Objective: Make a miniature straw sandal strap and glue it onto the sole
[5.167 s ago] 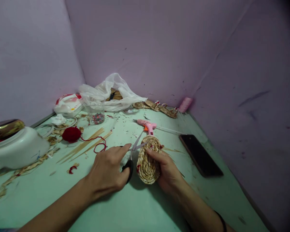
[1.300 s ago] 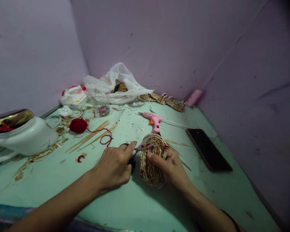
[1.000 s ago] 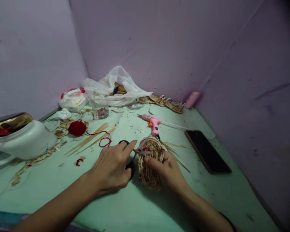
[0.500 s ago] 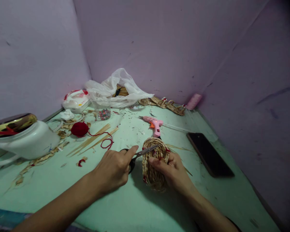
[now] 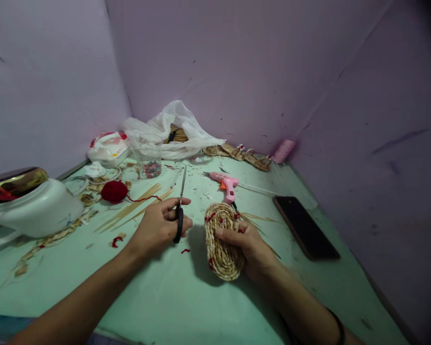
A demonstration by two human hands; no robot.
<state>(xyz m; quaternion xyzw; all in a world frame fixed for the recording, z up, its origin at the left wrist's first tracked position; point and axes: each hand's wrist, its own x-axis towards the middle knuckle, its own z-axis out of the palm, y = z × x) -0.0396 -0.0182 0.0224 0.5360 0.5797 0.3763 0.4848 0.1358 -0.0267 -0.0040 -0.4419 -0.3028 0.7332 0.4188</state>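
My left hand (image 5: pixel 156 223) is closed around the black handles of a pair of scissors (image 5: pixel 180 215), whose blades point away from me toward the back of the table. My right hand (image 5: pixel 253 247) grips an oval coil of braided straw (image 5: pixel 219 254) by its right side, thumb on top. Red yarn stitches show at several spots on the coil, and its flat face is turned up to me. Between the hands a short red yarn scrap (image 5: pixel 186 250) lies on the table. The scissors and the coil are apart.
Beyond the coil lies a pink glue gun (image 5: pixel 227 183), with a dark phone (image 5: pixel 305 227) to the right. A red yarn ball (image 5: pixel 114 191), straw strips (image 5: pixel 132 207), a cup of beads (image 5: pixel 151 165) and a white pot (image 5: pixel 46 211) stand left. A plastic bag (image 5: pixel 179 117) is behind.
The scissors have moved left off the coil, and their blades have swung to point away from me. The coil's face has turned more toward me. A red scrap now shows on the table.
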